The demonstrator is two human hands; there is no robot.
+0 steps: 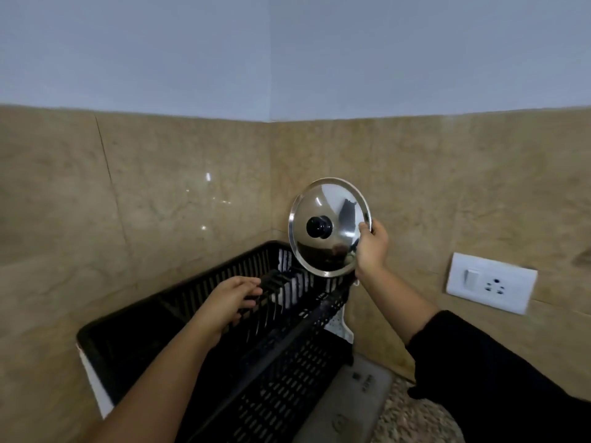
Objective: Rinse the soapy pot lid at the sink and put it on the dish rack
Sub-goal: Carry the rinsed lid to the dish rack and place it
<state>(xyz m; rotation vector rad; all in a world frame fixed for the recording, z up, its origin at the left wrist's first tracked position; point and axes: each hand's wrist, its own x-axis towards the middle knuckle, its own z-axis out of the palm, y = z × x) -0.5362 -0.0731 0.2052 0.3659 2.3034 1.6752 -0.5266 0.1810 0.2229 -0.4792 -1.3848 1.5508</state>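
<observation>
Steel lid [329, 227], one; hands, two.

The lid [329, 227] is mirror-bright silver with a black knob [319, 227]. The rack [271, 343] is black, slotted plastic; the wall tiles [160, 193] are veined tan, the counter [412, 414] speckled beige. The sleeve [499, 372] is black, the switch plate [491, 282] white.

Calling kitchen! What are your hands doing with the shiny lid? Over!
Right hand grips lid by rim, above dish rack. Left hand on rack's black divider. Lid not yet racked.
</observation>
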